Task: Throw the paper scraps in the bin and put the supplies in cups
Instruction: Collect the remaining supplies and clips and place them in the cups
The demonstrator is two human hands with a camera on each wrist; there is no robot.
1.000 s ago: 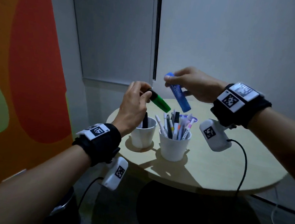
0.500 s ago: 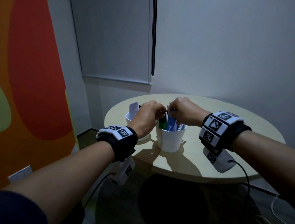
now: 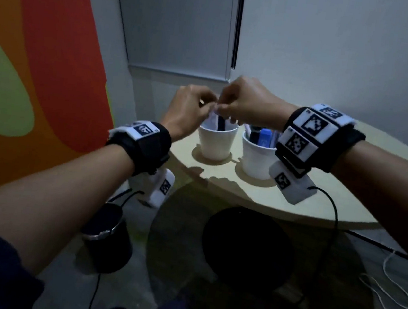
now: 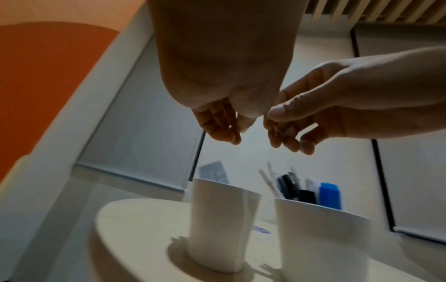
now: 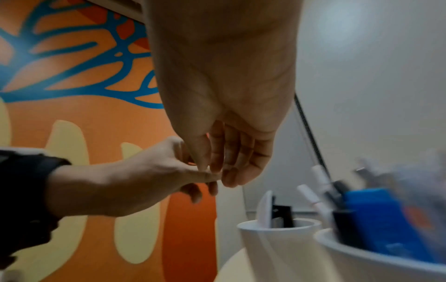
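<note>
Two white cups stand on the round table (image 3: 319,200). The left cup (image 3: 215,144) (image 4: 222,225) (image 5: 277,248) holds a white card (image 5: 264,209) and a black item. Pens and the blue marker (image 3: 265,139) (image 4: 329,194) (image 5: 376,215) fill the right cup (image 3: 257,160) (image 4: 321,244). My left hand (image 3: 209,107) (image 4: 231,131) and right hand (image 3: 222,109) (image 5: 217,171) hover just above the left cup. Their fingertips meet, the fingers hang loosely, and I see nothing held in either.
A dark bin (image 3: 109,237) stands on the floor below the table's left edge. The table's dark round base (image 3: 246,245) is under the middle. White cables (image 3: 398,290) lie on the floor to the right. An orange wall panel is close on the left.
Both hands were down in the right cup with the green and blue markers. They have since lifted out empty and shifted left, above the left cup.
</note>
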